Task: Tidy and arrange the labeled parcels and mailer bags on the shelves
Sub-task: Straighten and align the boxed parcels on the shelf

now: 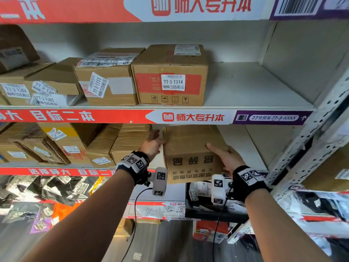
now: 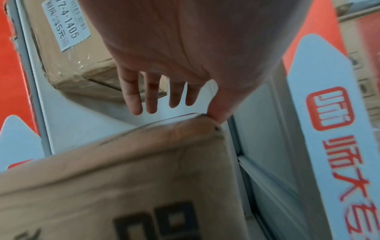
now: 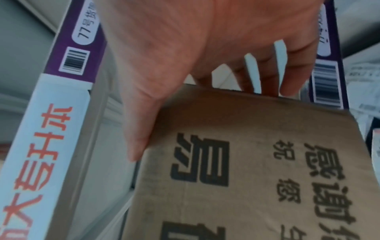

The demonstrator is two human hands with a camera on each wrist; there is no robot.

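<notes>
Head view takes in the whole rack: a cardboard box [image 1: 192, 154] printed upside down with 易碎品 sits tilted at the front edge of the middle shelf [image 1: 245, 152], near that shelf's right end, with its lower front corner hanging out past the edge. Only this view shows the upper shelf [image 1: 251, 87], where a box labelled 77-3-1314 [image 1: 171, 74] stands beside a box labelled 77-3-1311 [image 1: 105, 80], and the purple edge strip [image 1: 272, 117] reading 77号货架 77-3-XXXX.

Left wrist view alone shows the left hand [image 2: 185, 53] with its four fingers [image 2: 133, 95] straight and spread, clear of the box [image 2: 123, 186]; only the thumb touches the box's upper corner. It also catches a neighbouring parcel's label, 77-4-1405 [image 2: 65, 24].

Right wrist view shows the right hand [image 3: 205, 48] gripping the box [image 3: 236, 162]: the thumb lies along its side edge and the fingers [image 3: 287, 74] hook over the far edge. The printing here reads 易 and 感谢, with smaller characters too blurred to read.

In the head view the left hand [image 1: 153, 143] lies flat against the box's left side and the right hand [image 1: 224, 156] clasps its right side.
</notes>
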